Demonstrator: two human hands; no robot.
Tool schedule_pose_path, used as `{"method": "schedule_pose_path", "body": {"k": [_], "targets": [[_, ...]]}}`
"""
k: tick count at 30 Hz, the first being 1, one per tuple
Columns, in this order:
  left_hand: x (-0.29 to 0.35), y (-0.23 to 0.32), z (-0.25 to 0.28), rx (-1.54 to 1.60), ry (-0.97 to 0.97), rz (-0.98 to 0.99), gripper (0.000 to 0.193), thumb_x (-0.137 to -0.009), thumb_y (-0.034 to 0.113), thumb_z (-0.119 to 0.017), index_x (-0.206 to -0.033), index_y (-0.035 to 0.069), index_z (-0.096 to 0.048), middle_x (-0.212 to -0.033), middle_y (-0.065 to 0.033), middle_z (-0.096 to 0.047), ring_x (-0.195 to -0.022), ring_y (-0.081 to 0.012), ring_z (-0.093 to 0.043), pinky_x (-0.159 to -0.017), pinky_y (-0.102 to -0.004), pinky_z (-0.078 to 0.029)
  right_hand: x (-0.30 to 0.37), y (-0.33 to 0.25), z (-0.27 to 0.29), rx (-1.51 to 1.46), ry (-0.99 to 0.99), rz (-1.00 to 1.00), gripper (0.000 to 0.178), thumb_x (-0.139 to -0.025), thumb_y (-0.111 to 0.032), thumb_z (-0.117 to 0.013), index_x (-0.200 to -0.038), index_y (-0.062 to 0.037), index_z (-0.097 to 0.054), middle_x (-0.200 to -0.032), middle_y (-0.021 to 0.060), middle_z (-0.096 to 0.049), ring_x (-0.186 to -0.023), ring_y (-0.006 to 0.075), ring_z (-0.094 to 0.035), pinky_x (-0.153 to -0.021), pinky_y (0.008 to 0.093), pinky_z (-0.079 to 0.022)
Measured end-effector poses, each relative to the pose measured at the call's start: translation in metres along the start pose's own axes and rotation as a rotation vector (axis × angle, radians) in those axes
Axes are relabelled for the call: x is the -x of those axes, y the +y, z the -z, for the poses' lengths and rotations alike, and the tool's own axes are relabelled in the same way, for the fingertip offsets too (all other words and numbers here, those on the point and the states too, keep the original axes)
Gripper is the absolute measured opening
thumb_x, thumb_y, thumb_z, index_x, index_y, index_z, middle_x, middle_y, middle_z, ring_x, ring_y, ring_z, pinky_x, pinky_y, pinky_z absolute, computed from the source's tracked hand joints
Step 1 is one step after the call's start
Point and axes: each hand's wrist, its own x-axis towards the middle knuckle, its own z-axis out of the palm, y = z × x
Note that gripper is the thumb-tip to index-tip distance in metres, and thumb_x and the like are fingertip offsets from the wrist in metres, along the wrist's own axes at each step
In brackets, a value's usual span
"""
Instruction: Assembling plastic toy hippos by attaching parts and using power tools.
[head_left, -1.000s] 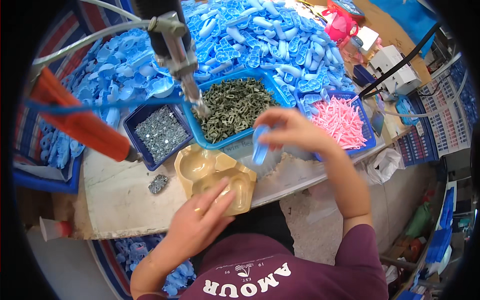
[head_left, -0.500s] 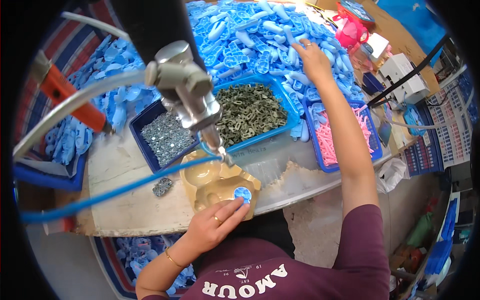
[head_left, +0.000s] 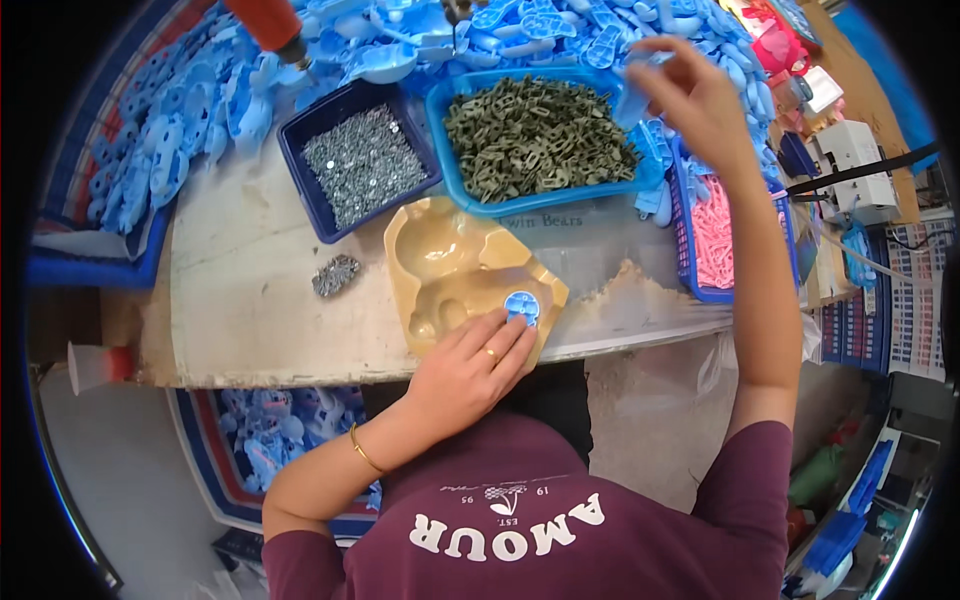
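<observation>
A: Two hands at work. Where is the left hand point(head_left: 468, 368)?

B: It rests on the tan moulded fixture point(head_left: 462, 277), fingertips pressing a small round blue disc point(head_left: 521, 305) at its near corner.

A: And the right hand point(head_left: 688, 95)?

B: Raised over the heap of blue plastic parts point(head_left: 560, 30), fingers pinched around one blue piece point(head_left: 632, 97), beside the blue tray of dark green parts point(head_left: 535, 137).

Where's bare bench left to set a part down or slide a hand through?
Bare bench lies left of the tan mould, below the dark blue screw tray, bar a small screw heap. A narrower strip runs right of the mould, under the green-parts bin. The back is crowded with blue parts; the pink-parts bin fills the right.
</observation>
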Motion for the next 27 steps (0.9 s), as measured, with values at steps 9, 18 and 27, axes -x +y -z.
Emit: {"method": "schedule_pose_path", "body": {"k": [9,18,27], "targets": [[0.040,-0.012,0.036,0.118,0.170,-0.163,0.030,-0.081,0.012,-0.077,-0.110,0.006,-0.072,-0.106,-0.0067,-0.072,-0.095,-0.0275,-0.071,-0.079,-0.0356,-0.060,0.110,-0.097,-0.116,-0.374,-0.603,-0.134,0.022,-0.091,-0.012,-0.073,-0.109,-0.0020,-0.066,-0.083,0.0083,-0.069,-0.067,0.0125,-0.069,-0.058,0.0271,-0.052],[0.043,-0.146,0.089,-0.108,0.519,0.394,0.011,-0.086,0.003,-0.069,-0.097,0.005,-0.067,-0.094,-0.0108,-0.071,-0.087,-0.0330,-0.065,-0.077,-0.0396,-0.053,0.106,-0.101,-0.125,-0.054,-0.497,0.206,0.028,-0.090,-0.019,-0.075,-0.111,-0.0023,-0.069,-0.089,0.0135,-0.065,-0.077,0.0304,-0.066,-0.068,0.0374,-0.052],[-0.054,-0.346,0.096,-0.210,0.290,0.435,0.034,-0.096,0.022,-0.056,-0.127,0.010,-0.063,-0.120,-0.0130,-0.068,-0.120,-0.0330,-0.058,-0.103,-0.0447,-0.046,0.099,-0.116,-0.127,-0.126,-0.650,0.170,0.020,-0.093,-0.014,-0.069,-0.110,-0.0055,-0.073,-0.087,0.0129,-0.071,-0.074,0.0234,-0.070,-0.068,0.0332,-0.054]]}}
